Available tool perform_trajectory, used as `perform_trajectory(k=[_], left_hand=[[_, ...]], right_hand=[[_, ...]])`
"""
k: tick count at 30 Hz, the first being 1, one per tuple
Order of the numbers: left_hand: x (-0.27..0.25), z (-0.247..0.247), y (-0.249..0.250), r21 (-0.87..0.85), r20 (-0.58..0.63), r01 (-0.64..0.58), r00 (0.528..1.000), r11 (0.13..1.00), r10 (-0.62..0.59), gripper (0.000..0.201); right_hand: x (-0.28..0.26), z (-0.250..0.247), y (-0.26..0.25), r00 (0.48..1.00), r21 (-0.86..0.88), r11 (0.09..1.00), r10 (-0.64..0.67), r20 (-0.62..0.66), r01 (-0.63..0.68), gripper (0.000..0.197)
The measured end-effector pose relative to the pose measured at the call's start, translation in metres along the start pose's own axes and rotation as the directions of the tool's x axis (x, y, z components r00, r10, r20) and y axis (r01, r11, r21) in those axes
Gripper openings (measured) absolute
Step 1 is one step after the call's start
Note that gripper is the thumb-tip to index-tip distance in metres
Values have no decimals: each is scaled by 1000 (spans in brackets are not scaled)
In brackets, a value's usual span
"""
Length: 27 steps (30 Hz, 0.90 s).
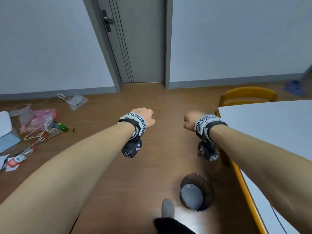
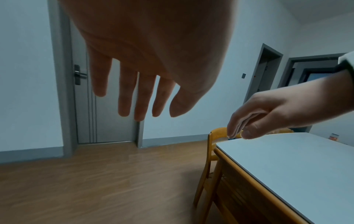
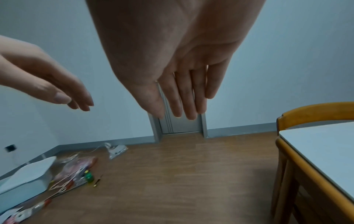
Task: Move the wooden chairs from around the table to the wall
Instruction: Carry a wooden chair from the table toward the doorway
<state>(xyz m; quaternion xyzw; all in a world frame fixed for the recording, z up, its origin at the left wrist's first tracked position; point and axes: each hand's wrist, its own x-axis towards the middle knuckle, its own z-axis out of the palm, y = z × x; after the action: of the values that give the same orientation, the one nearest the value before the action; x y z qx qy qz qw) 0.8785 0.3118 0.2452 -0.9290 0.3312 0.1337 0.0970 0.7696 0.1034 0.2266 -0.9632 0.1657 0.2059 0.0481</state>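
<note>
Wooden chair (image 1: pixel 248 96) backrest toward wall

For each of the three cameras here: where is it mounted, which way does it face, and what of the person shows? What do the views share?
Head: worn on the head, looking down at both forearms, left hand, right hand, brown wood floor.
Left wrist: under the left palm, facing the grey closed door; left fingers straight, right hand beside.
Right wrist: under the right palm, facing the same door; right fingers straight.
Shared: the door, curved-back yellow wooden chair and white-topped table.
</note>
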Motion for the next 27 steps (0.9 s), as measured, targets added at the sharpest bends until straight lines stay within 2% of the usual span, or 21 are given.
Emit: perform_trajectory(k=[4,11,18,22,27], left_hand=[[104,-25,-14,18,0,-16,1000,1000,16,43],[263,-79,-33,55,-8,-99,995,994,99,47],[444,-119,-27,100,-28,-278,959,955,282,47],[549,-143,2,106,-5,-440,896,892,443,47],[632,-193,59,164,39,-657,750,736,661,43]], right_hand=[[97,-41,29,996,35,996,83,-12,-83,36],[225,-94,65,983,88,979,181,21,-182,35],[340,-128,109,949,138,939,312,48,-316,33],[389,-144,144,889,185,870,451,78,-458,37],[405,-173,192,752,273,704,645,140,-655,35]])
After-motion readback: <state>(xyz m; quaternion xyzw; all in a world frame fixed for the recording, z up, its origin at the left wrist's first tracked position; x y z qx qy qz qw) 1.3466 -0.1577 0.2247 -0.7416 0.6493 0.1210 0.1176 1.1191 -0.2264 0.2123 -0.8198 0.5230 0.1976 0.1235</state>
